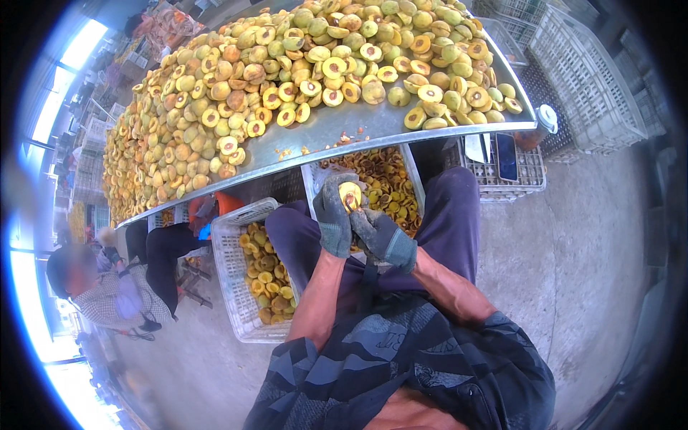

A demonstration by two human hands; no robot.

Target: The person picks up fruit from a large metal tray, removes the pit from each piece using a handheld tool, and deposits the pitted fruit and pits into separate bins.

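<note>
My left hand (pixel 332 218), in a dark grey work glove, grips a halved yellow peach (pixel 350 195) with its cut face up and a brown hollow in the middle. Just beside it, my right hand (pixel 385 238), gloved alike, is closed with its fingertips against the fruit's lower edge. Whatever those fingers may hold is hidden. Both hands are above a white crate (pixel 412 161) between my knees, which contains cut peach pieces and brown scraps (pixel 393 179).
A metal table (pixel 326 132) bears a big heap of halved peaches (pixel 287 68). At my left stands a crate (pixel 228 287) of peach halves (pixel 269 276). On the right, a phone (pixel 507 158) and a lidded jar (pixel 541 125) rest near stacked crates (pixel 588 79). Another person (pixel 118 294) sits far left.
</note>
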